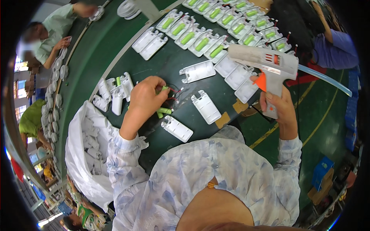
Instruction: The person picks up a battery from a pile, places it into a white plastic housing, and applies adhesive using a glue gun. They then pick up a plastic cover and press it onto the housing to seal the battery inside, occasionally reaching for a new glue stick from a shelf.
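White shirt [239, 165] with pale-blue, possibly leaf-shaped print [191, 153], front buttons [215, 166], long sleeves [289, 159], small golden neck ornament [211, 185].

The bare left hand [148, 94] extends forward from a white, blue-patterned fabric sleeve [125, 154], back upward, fingers pinched together and directed rightward. The bare right hand [280, 106] stands well apart, fingers curled in a grip, forearm in a matching sleeve [289, 156].

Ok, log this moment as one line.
left hand: holds green cell | right hand: grips glue gun | on table: white shells | by left forearm: bag
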Demonstrator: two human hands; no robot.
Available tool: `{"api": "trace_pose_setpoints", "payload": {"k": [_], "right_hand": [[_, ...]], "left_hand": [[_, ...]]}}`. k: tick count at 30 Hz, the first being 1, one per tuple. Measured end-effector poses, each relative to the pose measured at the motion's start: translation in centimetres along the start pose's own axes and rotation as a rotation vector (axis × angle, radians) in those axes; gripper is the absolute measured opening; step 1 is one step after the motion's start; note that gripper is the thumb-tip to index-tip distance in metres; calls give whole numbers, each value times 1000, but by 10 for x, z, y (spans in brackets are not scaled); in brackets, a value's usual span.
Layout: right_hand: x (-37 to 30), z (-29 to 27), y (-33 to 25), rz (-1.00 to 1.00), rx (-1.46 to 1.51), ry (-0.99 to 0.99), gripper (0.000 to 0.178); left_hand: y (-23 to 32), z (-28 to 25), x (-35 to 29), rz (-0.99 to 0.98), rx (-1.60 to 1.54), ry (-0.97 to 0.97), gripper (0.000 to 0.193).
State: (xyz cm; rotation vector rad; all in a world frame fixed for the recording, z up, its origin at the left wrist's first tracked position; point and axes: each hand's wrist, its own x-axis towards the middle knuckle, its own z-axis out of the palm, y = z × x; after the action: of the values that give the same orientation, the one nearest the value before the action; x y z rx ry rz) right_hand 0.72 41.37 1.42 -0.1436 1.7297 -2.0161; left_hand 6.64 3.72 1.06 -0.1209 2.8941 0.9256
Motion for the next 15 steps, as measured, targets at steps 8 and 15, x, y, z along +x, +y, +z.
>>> {"api": "trace_pose_setpoints", "payload": {"k": [8,15], "right_hand": [[-15,-8,4,-14,47,6,61],[-30,-15,7,54,-87,43,58]], "left_hand": [[-22,-15,14,-221,-1058,191,21],[-29,9,42,-6,-147,217,11]]}}
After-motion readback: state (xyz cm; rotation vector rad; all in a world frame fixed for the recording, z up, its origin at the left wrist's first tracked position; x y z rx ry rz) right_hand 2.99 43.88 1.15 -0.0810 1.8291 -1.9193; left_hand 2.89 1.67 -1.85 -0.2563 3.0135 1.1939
